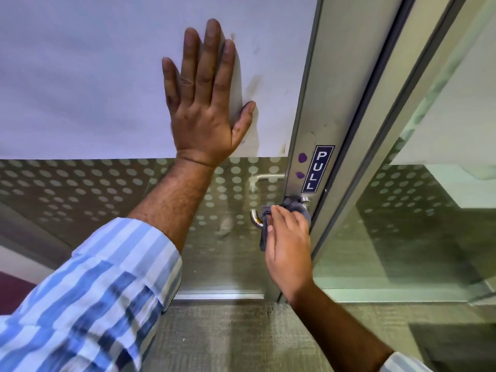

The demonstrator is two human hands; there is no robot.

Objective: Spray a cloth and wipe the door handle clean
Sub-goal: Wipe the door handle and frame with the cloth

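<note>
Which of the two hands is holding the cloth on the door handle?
The right hand presses the grey cloth on the door handle. The left hand holds nothing and lies flat on the white door panel above.

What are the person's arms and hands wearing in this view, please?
Both hands are bare: no gloves, rings or watch on the left hand or right hand. Each arm wears a blue-and-white striped shirt sleeve, pushed up the forearm on the left; only the right cuff shows.

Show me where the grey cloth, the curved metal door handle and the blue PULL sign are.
grey cloth (264,237): head view, on the end hanging below the handle.
curved metal door handle (253,217): head view, on its bare curved end.
blue PULL sign (317,168): head view, on the middle letters.
</note>
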